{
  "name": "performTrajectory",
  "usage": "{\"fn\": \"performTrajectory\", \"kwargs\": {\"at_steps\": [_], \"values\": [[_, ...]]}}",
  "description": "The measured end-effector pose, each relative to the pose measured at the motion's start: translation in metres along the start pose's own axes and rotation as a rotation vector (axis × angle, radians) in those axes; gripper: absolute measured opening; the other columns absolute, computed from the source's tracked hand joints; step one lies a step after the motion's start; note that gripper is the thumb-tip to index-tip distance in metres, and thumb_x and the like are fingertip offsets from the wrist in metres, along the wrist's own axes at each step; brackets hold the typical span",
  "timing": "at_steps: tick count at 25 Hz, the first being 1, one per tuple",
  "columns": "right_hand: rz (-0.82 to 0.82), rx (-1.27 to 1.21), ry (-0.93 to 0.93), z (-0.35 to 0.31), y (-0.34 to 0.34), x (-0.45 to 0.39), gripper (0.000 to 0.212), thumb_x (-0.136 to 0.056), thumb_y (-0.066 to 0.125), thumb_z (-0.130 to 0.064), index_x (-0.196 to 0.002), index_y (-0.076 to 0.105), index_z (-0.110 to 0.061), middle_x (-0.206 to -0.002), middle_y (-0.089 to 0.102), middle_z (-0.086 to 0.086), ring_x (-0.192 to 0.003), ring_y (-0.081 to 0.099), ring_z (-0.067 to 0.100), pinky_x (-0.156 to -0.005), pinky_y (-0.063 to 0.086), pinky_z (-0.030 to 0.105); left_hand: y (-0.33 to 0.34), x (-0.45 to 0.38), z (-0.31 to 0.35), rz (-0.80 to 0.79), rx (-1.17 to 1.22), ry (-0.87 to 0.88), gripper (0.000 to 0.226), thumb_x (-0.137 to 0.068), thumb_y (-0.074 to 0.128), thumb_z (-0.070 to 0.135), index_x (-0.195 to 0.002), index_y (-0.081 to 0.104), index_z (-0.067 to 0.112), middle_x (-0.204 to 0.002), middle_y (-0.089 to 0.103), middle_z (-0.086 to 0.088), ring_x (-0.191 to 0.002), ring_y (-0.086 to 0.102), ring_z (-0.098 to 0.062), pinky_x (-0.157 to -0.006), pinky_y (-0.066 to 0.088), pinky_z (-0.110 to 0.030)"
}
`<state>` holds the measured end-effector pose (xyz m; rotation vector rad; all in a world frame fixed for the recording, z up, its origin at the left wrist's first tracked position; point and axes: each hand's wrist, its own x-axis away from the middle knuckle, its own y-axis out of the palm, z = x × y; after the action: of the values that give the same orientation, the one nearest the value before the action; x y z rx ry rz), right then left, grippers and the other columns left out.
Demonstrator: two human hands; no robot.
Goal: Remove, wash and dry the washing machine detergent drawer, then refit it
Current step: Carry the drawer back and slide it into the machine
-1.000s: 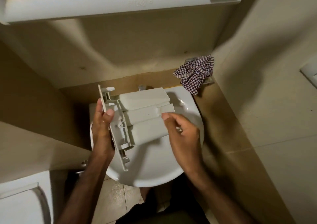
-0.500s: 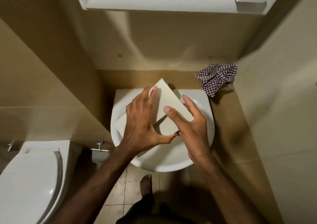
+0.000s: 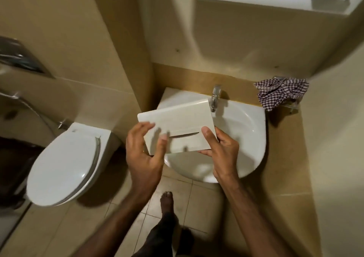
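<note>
both hands (image 3: 144,154) (image 3: 220,148) hold the detergent drawer (image 3: 177,126) above the sink (image 3: 246,138).

A white plastic detergent drawer (image 3: 181,123), its flat front panel with a handle slot facing up, is held level over the basin (image 3: 246,138), beneath the tap (image 3: 214,99).
</note>
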<state>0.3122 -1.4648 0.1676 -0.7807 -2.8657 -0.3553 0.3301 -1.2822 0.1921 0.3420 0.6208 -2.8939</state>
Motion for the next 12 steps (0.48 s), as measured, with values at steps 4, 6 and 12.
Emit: {"fn": "performTrajectory", "kwargs": {"at_steps": [4,6,12], "values": [[-0.078,0.026,-0.066,0.01,0.026,0.018,0.043,-0.092,0.077,-0.031,-0.134,0.072,-0.031,-0.13,0.075,0.001,-0.119,0.072,0.02,-0.073,0.067,0.047,-0.032,0.02,-0.007,0.131,0.656,-0.996,0.032,-0.104,0.056,0.032,-0.121,0.067,0.008,-0.103,0.079,-0.009,-0.089,0.073,-0.023,-0.072,0.059,-0.033],[-0.139,0.05,-0.105,0.012,0.047,0.027,0.042,-0.094,0.075,-0.027,-0.135,0.069,-0.033,-0.127,0.076,-0.004,-0.116,0.073,0.015,-0.073,0.067,0.042,-0.055,0.01,-0.009,0.116,0.849,-1.14,0.043,-0.104,0.052,0.039,-0.129,0.063,0.005,-0.115,0.076,-0.018,-0.102,0.075,-0.028,-0.089,0.059,-0.041],[-0.329,0.074,-0.15,0.032,0.136,0.066,0.041,-0.089,0.077,-0.029,-0.127,0.07,-0.041,-0.14,0.069,-0.006,-0.121,0.07,0.009,-0.08,0.066,0.032,-0.139,-0.008,-0.028,0.139,1.177,-1.232,0.078,-0.095,0.059,0.06,-0.136,0.052,-0.006,-0.123,0.069,-0.03,-0.116,0.068,-0.044,-0.106,0.05,-0.053]]}}
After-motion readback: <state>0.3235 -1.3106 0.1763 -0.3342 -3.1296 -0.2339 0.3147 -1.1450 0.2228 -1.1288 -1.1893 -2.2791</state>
